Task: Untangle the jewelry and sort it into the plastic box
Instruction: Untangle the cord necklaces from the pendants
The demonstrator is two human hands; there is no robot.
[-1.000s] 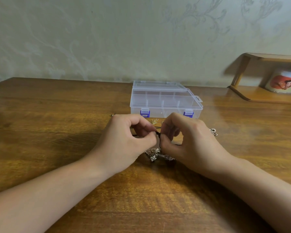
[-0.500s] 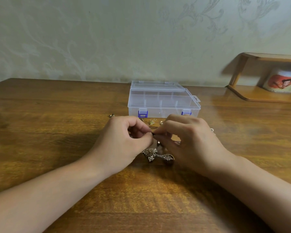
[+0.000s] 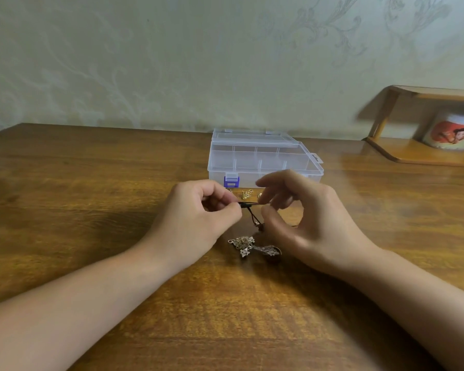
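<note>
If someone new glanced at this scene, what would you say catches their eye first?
Both hands meet mid-table: the left hand and right hand pinch a black cord between them. Just nearer lies a silvery tangle of jewelry, and behind stands the closed clear plastic box with blue latches.

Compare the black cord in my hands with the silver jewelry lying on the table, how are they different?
The black cord is dark and thin; the silver jewelry is pale, ornate metal. The cord is lifted, pinched by the left hand and the right hand; the silver jewelry lies untouched on the table, nearer you. The cord is stretched between the fingers; the silver jewelry sits bunched in a heap. Neither is in the plastic box yet.
</note>
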